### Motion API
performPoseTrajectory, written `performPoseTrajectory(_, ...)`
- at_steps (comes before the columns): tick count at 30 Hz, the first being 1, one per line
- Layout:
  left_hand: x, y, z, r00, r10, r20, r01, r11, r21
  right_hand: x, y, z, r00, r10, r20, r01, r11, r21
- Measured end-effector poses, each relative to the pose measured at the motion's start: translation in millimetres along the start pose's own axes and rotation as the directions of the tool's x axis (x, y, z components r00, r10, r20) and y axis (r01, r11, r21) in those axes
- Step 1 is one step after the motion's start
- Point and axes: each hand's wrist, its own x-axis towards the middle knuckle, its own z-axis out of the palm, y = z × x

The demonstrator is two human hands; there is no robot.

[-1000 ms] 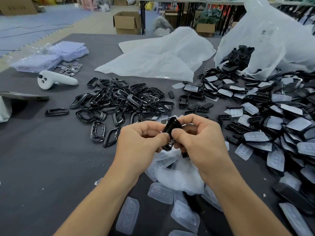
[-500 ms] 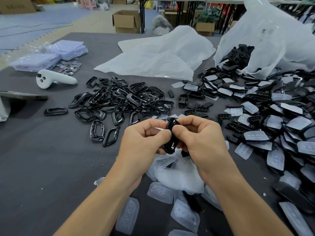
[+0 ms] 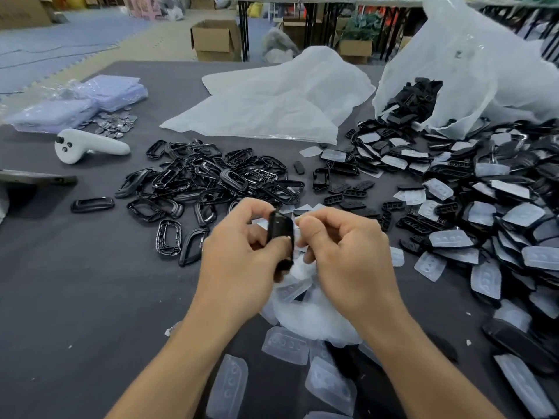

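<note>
My left hand (image 3: 239, 261) grips a small black plastic shell (image 3: 280, 232) upright above the table, thumb across its front. My right hand (image 3: 344, 252) sits just right of it with fingers curled, thumb and forefinger pinching at the shell's right edge. Motion blur hides exactly what lies between those fingertips. Under both hands is a heap of translucent pads (image 3: 305, 313). A pile of black frames (image 3: 211, 179) lies ahead to the left, and a large pile of black shells with pads (image 3: 490, 213) spreads to the right.
A white controller (image 3: 87, 145) and a dark tablet's edge (image 3: 36, 176) lie at the left. Purple packets (image 3: 75, 104) and metal discs (image 3: 115, 124) sit behind them. A flat plastic bag (image 3: 272, 101) and an open bag of black parts (image 3: 453, 71) are at the back.
My hands have drawn slightly apart. The shell now stands more in the left hand's grip, with the right thumb shifted off its front to its right edge.
</note>
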Motion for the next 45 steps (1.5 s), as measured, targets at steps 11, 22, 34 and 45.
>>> performPoseTrajectory(11, 10, -9, -6, 0.981, -0.147, -0.126, 0.126, 0.979, -0.162, -7, -5, 9, 0.955, -0.108, 0.278, 0.248, 0.806, -0.538)
performPoseTrajectory(22, 10, -7, -3, 0.981, -0.158, -0.111, 0.137, 0.975, -0.173, -4, -8, -16, 0.966, 0.019, 0.258, 0.136, 0.812, -0.568)
performPoseTrajectory(34, 9, -5, -1, 0.985, -0.146, -0.096, 0.124, 0.972, -0.2, 3, 3, -13, 0.999, -0.023, 0.03, 0.029, 0.975, -0.222)
performPoseTrajectory(45, 5, 1, -4, 0.996, -0.088, -0.025, 0.074, 0.933, -0.352, 13, 1, -18, 0.86, 0.243, 0.449, -0.505, 0.528, 0.683)
